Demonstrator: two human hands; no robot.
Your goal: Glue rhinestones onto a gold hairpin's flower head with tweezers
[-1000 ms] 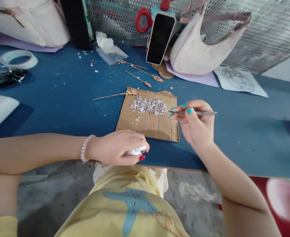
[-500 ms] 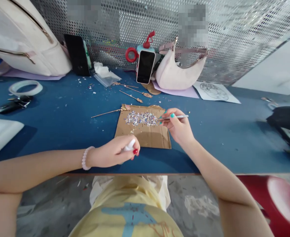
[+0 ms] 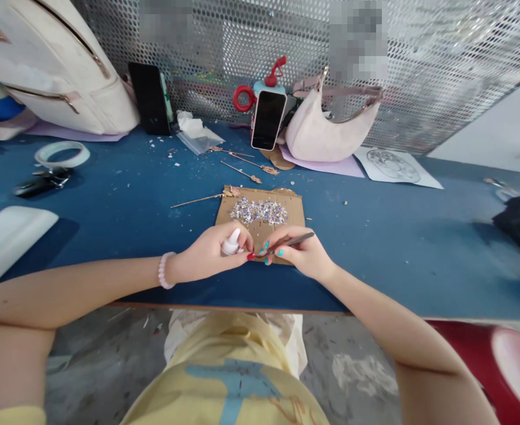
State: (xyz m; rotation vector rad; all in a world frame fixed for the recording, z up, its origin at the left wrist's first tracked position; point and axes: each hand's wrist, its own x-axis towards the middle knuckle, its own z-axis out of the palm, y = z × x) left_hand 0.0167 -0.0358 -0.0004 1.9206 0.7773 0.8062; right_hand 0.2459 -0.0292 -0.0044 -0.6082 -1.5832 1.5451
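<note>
My left hand (image 3: 213,251) is closed around a small white glue bottle (image 3: 231,243) with a pointed nozzle. Its thumb and a fingertip come together near the tip of the tweezers; what lies between them, if anything, is too small to make out. My right hand (image 3: 301,254) grips the tweezers (image 3: 295,239), whose tip points left at the left fingertips. Both hands are over the front part of a cardboard piece (image 3: 264,231). A pile of glittering rhinestones (image 3: 258,211) lies on its back half. A thin hairpin with an ornamented end (image 3: 198,200) rests against its upper left corner.
More ornamented hairpins (image 3: 241,172) lie behind the cardboard. Farther back stand a phone (image 3: 269,120), a cup with a red handle (image 3: 244,98), a pale handbag (image 3: 333,127) and a white backpack (image 3: 74,77). A tape roll (image 3: 62,154) sits left, a printed sheet (image 3: 396,167) right.
My right hand has drawn the tweezers from the rhinestone pile back and left to my left fingertips. My left hand has risen slightly onto the cardboard, still holding the bottle.
</note>
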